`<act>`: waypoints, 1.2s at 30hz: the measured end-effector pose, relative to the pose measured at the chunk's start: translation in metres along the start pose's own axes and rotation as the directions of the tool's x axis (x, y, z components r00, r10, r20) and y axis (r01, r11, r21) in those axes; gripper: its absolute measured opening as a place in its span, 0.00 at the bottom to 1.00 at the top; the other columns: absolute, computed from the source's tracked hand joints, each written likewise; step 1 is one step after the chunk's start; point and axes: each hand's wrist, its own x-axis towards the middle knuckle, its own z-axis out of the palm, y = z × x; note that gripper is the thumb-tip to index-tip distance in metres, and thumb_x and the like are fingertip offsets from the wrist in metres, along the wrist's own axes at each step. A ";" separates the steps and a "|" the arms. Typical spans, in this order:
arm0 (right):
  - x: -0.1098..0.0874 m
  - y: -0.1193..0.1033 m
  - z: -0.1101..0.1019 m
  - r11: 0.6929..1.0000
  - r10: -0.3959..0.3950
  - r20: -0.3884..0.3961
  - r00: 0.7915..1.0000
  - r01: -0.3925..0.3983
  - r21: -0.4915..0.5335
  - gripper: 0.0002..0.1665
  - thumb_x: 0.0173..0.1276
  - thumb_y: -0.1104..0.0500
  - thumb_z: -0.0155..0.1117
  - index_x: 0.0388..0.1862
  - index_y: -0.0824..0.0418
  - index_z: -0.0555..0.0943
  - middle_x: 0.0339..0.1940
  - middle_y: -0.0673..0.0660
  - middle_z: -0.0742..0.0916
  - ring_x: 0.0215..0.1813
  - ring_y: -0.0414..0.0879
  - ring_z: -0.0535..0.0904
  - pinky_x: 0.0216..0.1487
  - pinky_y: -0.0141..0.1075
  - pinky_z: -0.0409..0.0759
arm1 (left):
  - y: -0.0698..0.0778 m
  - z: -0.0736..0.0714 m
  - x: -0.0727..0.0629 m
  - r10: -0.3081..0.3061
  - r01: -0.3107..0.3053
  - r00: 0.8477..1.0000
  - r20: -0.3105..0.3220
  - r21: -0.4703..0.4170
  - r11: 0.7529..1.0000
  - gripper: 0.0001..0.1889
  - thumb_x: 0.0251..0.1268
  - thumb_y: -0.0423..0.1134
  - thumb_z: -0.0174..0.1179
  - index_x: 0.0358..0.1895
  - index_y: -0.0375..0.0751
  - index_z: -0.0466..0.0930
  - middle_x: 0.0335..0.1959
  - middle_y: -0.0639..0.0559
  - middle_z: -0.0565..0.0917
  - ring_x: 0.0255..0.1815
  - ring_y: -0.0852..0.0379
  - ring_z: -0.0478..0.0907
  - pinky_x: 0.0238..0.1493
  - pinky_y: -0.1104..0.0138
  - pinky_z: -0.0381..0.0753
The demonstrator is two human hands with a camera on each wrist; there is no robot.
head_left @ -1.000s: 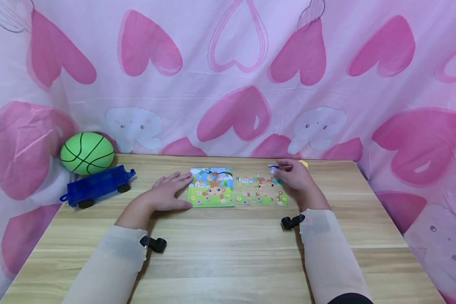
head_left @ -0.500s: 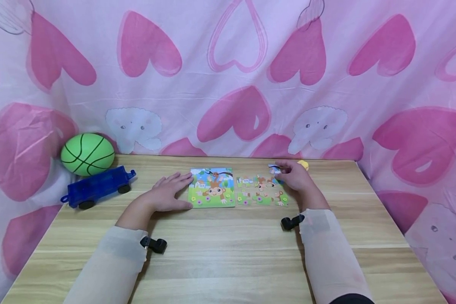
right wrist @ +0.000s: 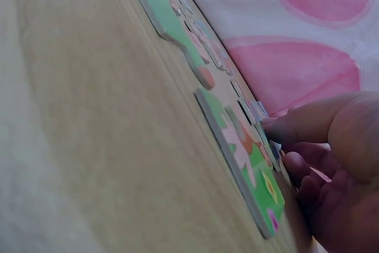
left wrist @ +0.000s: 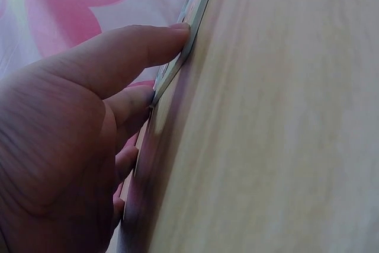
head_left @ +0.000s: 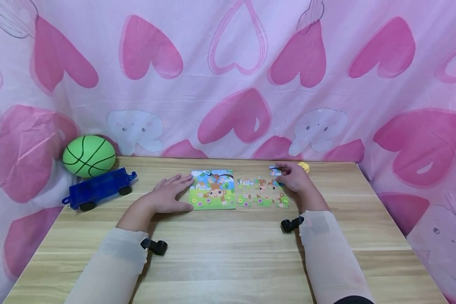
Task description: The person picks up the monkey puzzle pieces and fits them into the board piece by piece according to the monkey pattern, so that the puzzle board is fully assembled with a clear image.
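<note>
A finished-looking monkey picture board (head_left: 213, 190) lies flat on the table. My left hand (head_left: 169, 193) rests at its left side with fingers spread, fingertips and thumb at the board's edge; the left wrist view shows the thumb (left wrist: 160, 42) against that edge. To the board's right lie several loose jigsaw pieces (head_left: 264, 200) with parts of the same monkey picture, small gaps between them. My right hand (head_left: 294, 176) pinches a blue-sky jigsaw piece (head_left: 275, 171) at the top right of this group. In the right wrist view a green corner piece (right wrist: 243, 164) lies close by its thumb.
At the back left, a green ball (head_left: 89, 156) with black lines stands behind a blue toy wagon (head_left: 100, 188). A small yellow object (head_left: 304, 167) sits just behind my right hand. A pink heart-patterned curtain (head_left: 228, 114) hangs along the table's back edge.
The head view has tilted up slightly, so everything sits a little lower in it. My left hand stays at the board; my right hand has hardly moved at the blue-sky jigsaw piece.
</note>
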 end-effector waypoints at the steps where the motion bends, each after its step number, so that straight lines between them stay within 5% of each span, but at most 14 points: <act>1: 0.000 0.000 0.000 1.000 -0.001 -0.004 1.000 0.001 0.005 0.34 0.74 0.61 0.71 0.78 0.49 0.76 0.69 0.58 0.81 0.62 0.56 0.73 0.65 0.47 0.74 | 0.000 0.000 0.000 0.005 -0.005 1.000 -0.002 0.003 1.000 0.52 0.64 0.67 0.68 0.88 0.59 0.54 0.91 0.54 0.52 0.93 0.38 0.39 0.87 0.30 0.35; 9: -0.002 -0.001 0.004 0.996 0.018 -0.076 0.997 -0.011 0.090 0.38 0.72 0.67 0.70 0.78 0.49 0.75 0.74 0.60 0.77 0.65 0.57 0.75 0.71 0.52 0.80 | 0.000 0.001 -0.001 -0.004 0.004 1.000 0.000 0.007 1.000 0.52 0.64 0.67 0.68 0.88 0.60 0.54 0.91 0.56 0.52 0.93 0.39 0.38 0.88 0.31 0.35; 24: -0.004 -0.002 0.004 0.991 0.015 -0.144 0.990 0.005 0.135 0.27 0.76 0.61 0.66 0.73 0.53 0.81 0.69 0.59 0.83 0.63 0.55 0.77 0.63 0.44 0.82 | 0.000 0.001 0.000 -0.003 0.003 1.000 0.004 0.014 1.000 0.52 0.64 0.68 0.68 0.88 0.60 0.54 0.91 0.56 0.52 0.93 0.39 0.38 0.87 0.31 0.35; 28: -0.006 -0.010 0.006 0.957 0.015 -0.112 0.994 0.018 0.288 0.24 0.78 0.62 0.65 0.71 0.51 0.83 0.68 0.55 0.82 0.65 0.52 0.76 0.67 0.42 0.81 | 0.000 0.000 -0.001 -0.005 0.005 1.000 0.005 0.013 1.000 0.52 0.64 0.67 0.68 0.88 0.60 0.54 0.91 0.56 0.52 0.93 0.39 0.38 0.88 0.31 0.35; 31: -0.010 -0.020 0.007 0.895 0.014 -0.060 0.998 0.015 0.447 0.23 0.78 0.63 0.65 0.69 0.50 0.84 0.67 0.54 0.80 0.66 0.50 0.74 0.67 0.42 0.81 | 0.001 0.000 -0.001 -0.006 0.006 1.000 0.006 0.012 1.000 0.52 0.64 0.67 0.68 0.88 0.60 0.53 0.91 0.56 0.52 0.93 0.39 0.38 0.88 0.31 0.34; 36: -0.014 -0.038 0.014 0.916 -0.098 -0.005 0.995 0.092 0.390 0.21 0.78 0.60 0.64 0.68 0.51 0.84 0.60 0.57 0.82 0.57 0.53 0.78 0.53 0.45 0.86 | 0.001 -0.001 -0.001 -0.006 0.006 1.000 0.003 0.012 1.000 0.52 0.65 0.68 0.68 0.88 0.59 0.54 0.91 0.56 0.52 0.93 0.39 0.38 0.88 0.31 0.35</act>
